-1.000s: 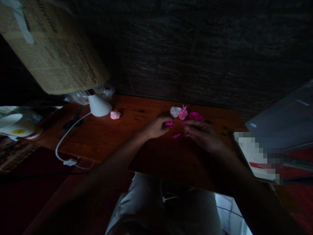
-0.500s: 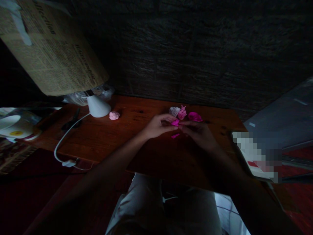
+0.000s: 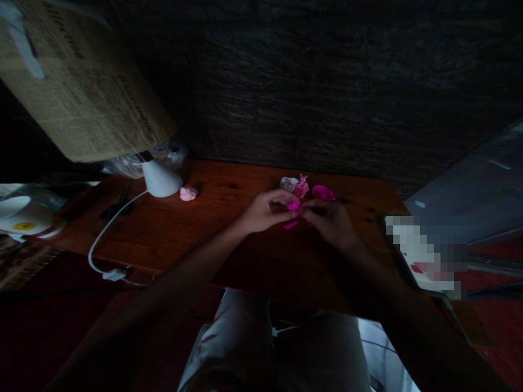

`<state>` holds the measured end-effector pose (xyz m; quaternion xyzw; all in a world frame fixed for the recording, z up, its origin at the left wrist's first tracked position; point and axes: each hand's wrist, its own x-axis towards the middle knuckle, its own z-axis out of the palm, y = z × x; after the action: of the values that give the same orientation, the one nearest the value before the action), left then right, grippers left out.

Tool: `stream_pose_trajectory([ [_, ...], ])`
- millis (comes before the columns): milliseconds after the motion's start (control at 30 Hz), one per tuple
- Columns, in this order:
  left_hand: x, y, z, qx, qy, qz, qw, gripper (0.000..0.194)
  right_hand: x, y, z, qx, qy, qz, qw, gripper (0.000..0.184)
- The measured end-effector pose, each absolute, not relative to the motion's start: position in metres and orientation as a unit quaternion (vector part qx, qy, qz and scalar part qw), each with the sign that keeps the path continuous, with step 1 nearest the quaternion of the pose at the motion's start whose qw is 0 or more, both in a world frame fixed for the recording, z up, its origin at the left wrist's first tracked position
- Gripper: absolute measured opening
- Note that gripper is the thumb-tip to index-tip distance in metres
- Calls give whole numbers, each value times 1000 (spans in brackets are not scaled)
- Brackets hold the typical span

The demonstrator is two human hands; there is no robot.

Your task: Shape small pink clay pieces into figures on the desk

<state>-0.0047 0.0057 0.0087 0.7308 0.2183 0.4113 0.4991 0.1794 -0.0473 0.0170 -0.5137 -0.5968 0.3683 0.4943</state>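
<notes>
Between the thumb and fingers of my left hand [image 3: 265,211] is a small, crumpled bright pink piece [image 3: 293,206]. My right hand [image 3: 329,219] has its fingertips pinched together at the right edge of this piece. A thin magenta strip [image 3: 290,224] lies on the wooden table [image 3: 183,228] just below the fingers. Behind my hands sit a whitish crumpled flower-like shape [image 3: 288,184], a pink ruffled flower-like shape [image 3: 301,187] and a rounded magenta piece [image 3: 323,192]. The material is too dim to tell.
Farther left, a pale pink lump [image 3: 188,193] lies by a white lamp base [image 3: 162,178] under a newspaper shade [image 3: 110,103]. Its cable [image 3: 93,247] hangs over the front edge. Dark scissors [image 3: 116,206] and a white cup [image 3: 22,215] stand left; a blurred-out device [image 3: 420,256] lies right.
The right fingertips have shifted slightly right, uncovering a bit more of the bright pink piece's edge. The left hand keeps its hold. The whole view has shifted a little.
</notes>
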Motion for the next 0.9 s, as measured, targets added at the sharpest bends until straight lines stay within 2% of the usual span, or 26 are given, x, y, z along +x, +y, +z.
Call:
stream_pose_trajectory([
  [233, -12, 13, 15, 680, 252, 431, 537, 29, 194, -44, 20, -552, -441, 399, 585, 14],
  [367, -18, 20, 8, 734, 298, 413, 449, 28, 192, -47, 20, -492, -490, 451, 561, 21],
  [533, -22, 24, -3, 827, 342, 326, 306, 32, 186, -51, 21, -459, -518, 495, 526, 29],
  [667, -22, 23, -2, 849, 343, 296, 271, 31, 189, -51, 23, -445, -495, 526, 529, 30],
  [900, -19, 18, 8, 846, 349, 341, 217, 21, 187, -51, 26, -450, -524, 513, 510, 25],
])
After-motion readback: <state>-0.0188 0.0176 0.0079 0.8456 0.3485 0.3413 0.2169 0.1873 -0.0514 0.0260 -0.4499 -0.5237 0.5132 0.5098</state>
